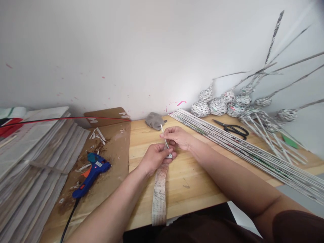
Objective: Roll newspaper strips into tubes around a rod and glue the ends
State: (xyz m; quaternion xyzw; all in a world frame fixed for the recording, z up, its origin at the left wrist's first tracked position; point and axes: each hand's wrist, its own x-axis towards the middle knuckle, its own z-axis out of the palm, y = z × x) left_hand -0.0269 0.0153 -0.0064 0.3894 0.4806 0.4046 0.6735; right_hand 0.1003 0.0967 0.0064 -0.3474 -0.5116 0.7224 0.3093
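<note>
Between my hands is a strip of printed newspaper [159, 195], its lower part hanging down over the wooden table toward the front edge. My left hand [158, 155] is closed on the upper end of the strip, where the paper is folded or rolled. Just above it, my right hand [176, 136] pinches a thin pale stick [162, 128], which slants up out of the paper. Whether the stick is rolled paper or another material I cannot tell. The two hands nearly touch.
At left lie a blue glue gun [92, 175] on stained cardboard [118, 162] and stacked newspaper [48, 152]. A grey cloth [154, 120] is by the wall. Rightward are paper tubes [227, 145], black scissors [234, 129] and several woven paper gourds [217, 106] with long stems.
</note>
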